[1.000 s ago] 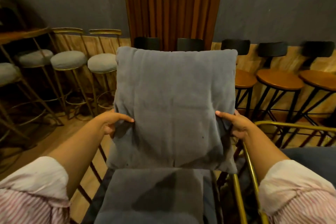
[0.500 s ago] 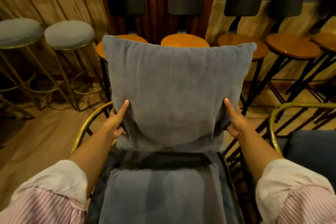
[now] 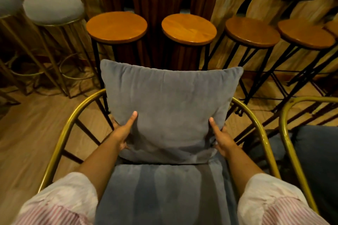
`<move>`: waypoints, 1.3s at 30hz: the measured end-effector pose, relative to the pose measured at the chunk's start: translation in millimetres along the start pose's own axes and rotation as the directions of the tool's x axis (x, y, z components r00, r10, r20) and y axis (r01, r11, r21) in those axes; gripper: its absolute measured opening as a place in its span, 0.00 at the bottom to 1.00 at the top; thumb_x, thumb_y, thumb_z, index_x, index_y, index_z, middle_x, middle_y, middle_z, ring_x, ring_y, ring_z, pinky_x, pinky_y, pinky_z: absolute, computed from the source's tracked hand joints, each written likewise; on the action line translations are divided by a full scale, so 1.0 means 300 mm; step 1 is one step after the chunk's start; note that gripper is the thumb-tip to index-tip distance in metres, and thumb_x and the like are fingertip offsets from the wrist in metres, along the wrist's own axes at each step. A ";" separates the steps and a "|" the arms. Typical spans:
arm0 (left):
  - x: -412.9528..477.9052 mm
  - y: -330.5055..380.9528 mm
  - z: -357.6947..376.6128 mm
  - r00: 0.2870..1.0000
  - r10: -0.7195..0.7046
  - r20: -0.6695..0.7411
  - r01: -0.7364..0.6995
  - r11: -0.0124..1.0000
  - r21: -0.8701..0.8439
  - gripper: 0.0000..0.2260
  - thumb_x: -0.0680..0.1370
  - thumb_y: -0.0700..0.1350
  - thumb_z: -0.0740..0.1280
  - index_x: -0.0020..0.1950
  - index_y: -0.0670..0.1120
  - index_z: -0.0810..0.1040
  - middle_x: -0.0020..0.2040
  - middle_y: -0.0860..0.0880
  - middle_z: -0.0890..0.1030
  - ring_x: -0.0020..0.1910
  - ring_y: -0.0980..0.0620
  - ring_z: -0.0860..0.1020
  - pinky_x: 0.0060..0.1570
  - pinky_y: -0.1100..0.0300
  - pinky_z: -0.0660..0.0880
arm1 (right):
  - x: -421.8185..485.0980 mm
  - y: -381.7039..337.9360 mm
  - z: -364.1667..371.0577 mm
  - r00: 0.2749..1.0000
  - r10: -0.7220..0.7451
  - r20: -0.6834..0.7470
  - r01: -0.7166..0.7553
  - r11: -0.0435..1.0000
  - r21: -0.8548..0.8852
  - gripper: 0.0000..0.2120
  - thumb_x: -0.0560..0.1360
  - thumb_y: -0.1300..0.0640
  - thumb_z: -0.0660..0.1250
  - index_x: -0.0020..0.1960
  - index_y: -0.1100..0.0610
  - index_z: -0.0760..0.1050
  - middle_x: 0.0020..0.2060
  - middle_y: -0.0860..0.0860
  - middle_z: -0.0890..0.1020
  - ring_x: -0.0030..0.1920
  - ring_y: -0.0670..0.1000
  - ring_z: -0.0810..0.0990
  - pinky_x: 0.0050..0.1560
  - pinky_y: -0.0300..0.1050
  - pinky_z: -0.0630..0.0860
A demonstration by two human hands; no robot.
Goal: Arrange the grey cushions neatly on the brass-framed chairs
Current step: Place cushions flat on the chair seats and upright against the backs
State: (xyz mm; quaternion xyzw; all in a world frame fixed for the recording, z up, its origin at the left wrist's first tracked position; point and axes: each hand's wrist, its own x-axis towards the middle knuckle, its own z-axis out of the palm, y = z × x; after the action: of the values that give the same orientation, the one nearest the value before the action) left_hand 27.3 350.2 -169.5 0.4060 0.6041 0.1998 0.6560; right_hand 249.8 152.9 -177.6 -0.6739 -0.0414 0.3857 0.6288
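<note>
We have the grey back cushion (image 3: pixel 170 113) standing upright at the rear of the brass-framed chair (image 3: pixel 60 144), its lower edge resting on the grey seat cushion (image 3: pixel 161 193) that already lies flat in the frame. Our left hand (image 3: pixel 121 132) grips the cushion's lower left side, thumb pressed across the front and fingers tucked behind; our right hand (image 3: pixel 220 138) mirrors it on the lower right side. Both hands are closed on the fabric, not released.

We judge this chair nearly finished: seat pad down, back cushion upright and roughly centred between the curved arms, needing only a final squaring and letting go. To our right, a second brass-framed chair (image 3: pixel 289 144) carries a dark cushion (image 3: pixel 318 155) that looks slumped to one side, so it likely needs tidying next. Behind, wooden stools (image 3: pixel 117 25) and grey padded stools (image 3: pixel 53 6) line the wall, apart from the chairs.
</note>
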 end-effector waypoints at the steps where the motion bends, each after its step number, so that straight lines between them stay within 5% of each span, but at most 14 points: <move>1: -0.003 0.004 0.005 1.000 -0.003 -0.006 0.003 1.000 0.000 0.46 0.69 0.61 0.70 0.78 0.59 0.43 0.79 0.51 0.53 0.77 0.38 0.56 0.67 0.30 0.60 | -0.002 -0.012 -0.008 1.000 0.030 -0.006 -0.030 0.999 -0.019 0.44 0.66 0.38 0.71 0.75 0.51 0.58 0.73 0.52 0.67 0.74 0.60 0.63 0.68 0.63 0.63; 5: -0.055 0.008 0.039 0.998 0.021 -0.060 -0.022 1.000 -0.011 0.45 0.71 0.62 0.68 0.78 0.56 0.42 0.80 0.49 0.53 0.76 0.38 0.57 0.68 0.31 0.61 | -0.029 -0.030 -0.042 0.999 0.034 -0.016 -0.037 0.985 -0.171 0.31 0.76 0.47 0.65 0.75 0.54 0.59 0.73 0.55 0.68 0.71 0.60 0.67 0.63 0.57 0.69; 7: -0.120 0.009 0.080 0.996 0.062 -0.065 -0.061 0.998 0.019 0.42 0.75 0.60 0.64 0.78 0.54 0.39 0.80 0.49 0.51 0.76 0.40 0.57 0.70 0.36 0.62 | -0.087 -0.045 -0.069 1.000 -0.015 -0.021 0.009 0.957 -0.289 0.30 0.75 0.40 0.62 0.72 0.54 0.65 0.70 0.56 0.72 0.68 0.59 0.71 0.61 0.51 0.71; 9: -0.191 0.002 0.129 0.996 0.091 -0.017 -0.090 0.993 0.075 0.40 0.77 0.57 0.63 0.78 0.54 0.37 0.80 0.48 0.52 0.76 0.40 0.60 0.69 0.39 0.65 | -0.144 -0.047 -0.116 0.999 -0.032 -0.005 0.028 0.927 -0.374 0.39 0.68 0.27 0.59 0.68 0.54 0.72 0.66 0.55 0.77 0.65 0.56 0.75 0.65 0.49 0.72; 13: -0.370 -0.013 0.261 0.984 0.134 0.118 -0.155 0.968 0.196 0.39 0.77 0.54 0.64 0.78 0.56 0.40 0.79 0.46 0.57 0.74 0.40 0.63 0.70 0.43 0.65 | -0.333 -0.111 -0.253 0.980 -0.171 0.101 0.198 0.810 -0.553 0.18 0.80 0.51 0.58 0.62 0.62 0.75 0.54 0.55 0.80 0.58 0.50 0.76 0.47 0.28 0.68; 19: -0.814 -0.150 0.546 0.922 0.162 0.353 -0.277 0.911 0.306 0.33 0.79 0.51 0.63 0.79 0.54 0.49 0.74 0.43 0.65 0.69 0.40 0.69 0.65 0.48 0.68 | -0.649 -0.160 -0.663 0.940 -0.331 0.083 0.292 0.655 -0.696 0.31 0.73 0.37 0.57 0.68 0.57 0.72 0.64 0.56 0.77 0.66 0.54 0.73 0.61 0.40 0.66; 23: -1.139 -0.309 0.725 0.867 0.124 0.483 -0.315 0.887 0.338 0.18 0.80 0.49 0.62 0.70 0.53 0.66 0.60 0.47 0.71 0.52 0.46 0.74 0.48 0.56 0.70 | -0.870 -0.176 -0.996 0.924 -0.380 0.050 0.290 0.608 -0.739 0.24 0.77 0.45 0.61 0.67 0.58 0.72 0.65 0.55 0.76 0.68 0.54 0.72 0.67 0.44 0.66; 28: -1.433 -0.477 0.938 0.797 0.076 0.599 -0.408 0.799 0.441 0.27 0.79 0.50 0.63 0.75 0.44 0.59 0.68 0.46 0.70 0.69 0.41 0.70 0.56 0.54 0.70 | -1.098 -0.182 -1.379 0.906 -0.419 -0.062 0.223 0.597 -0.771 0.23 0.77 0.49 0.64 0.68 0.58 0.70 0.67 0.56 0.73 0.69 0.54 0.70 0.67 0.44 0.64; 32: -1.587 -0.535 1.093 0.761 0.054 0.647 -0.434 0.784 0.445 0.31 0.77 0.52 0.66 0.76 0.44 0.59 0.71 0.43 0.69 0.66 0.43 0.72 0.56 0.54 0.71 | -1.178 -0.225 -1.618 0.890 -0.425 -0.164 0.154 0.619 -0.770 0.22 0.77 0.50 0.65 0.68 0.59 0.70 0.68 0.58 0.73 0.68 0.56 0.71 0.65 0.46 0.67; 35: -1.623 -0.549 1.190 0.743 0.005 0.669 -0.418 0.784 0.458 0.34 0.75 0.55 0.68 0.76 0.47 0.58 0.75 0.41 0.67 0.70 0.41 0.69 0.65 0.47 0.68 | -1.160 -0.262 -1.726 0.877 -0.419 -0.234 0.115 0.657 -0.745 0.22 0.77 0.52 0.65 0.68 0.60 0.70 0.68 0.60 0.72 0.68 0.58 0.70 0.65 0.48 0.68; 39: -1.608 -0.540 1.310 0.731 0.014 0.682 -0.427 0.789 0.442 0.27 0.80 0.49 0.62 0.76 0.45 0.58 0.75 0.45 0.66 0.72 0.43 0.66 0.56 0.55 0.66 | -1.046 -0.305 -1.798 0.874 -0.399 -0.278 0.082 0.685 -0.724 0.25 0.77 0.50 0.64 0.70 0.61 0.67 0.70 0.59 0.71 0.69 0.59 0.70 0.65 0.48 0.67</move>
State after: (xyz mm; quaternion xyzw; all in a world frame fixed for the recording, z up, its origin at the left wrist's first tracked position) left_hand 273.6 -223.1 -14.2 0.6986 0.3152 -0.0627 0.6392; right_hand 378.1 -438.0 2.0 -0.9129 -0.1384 0.1015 0.3705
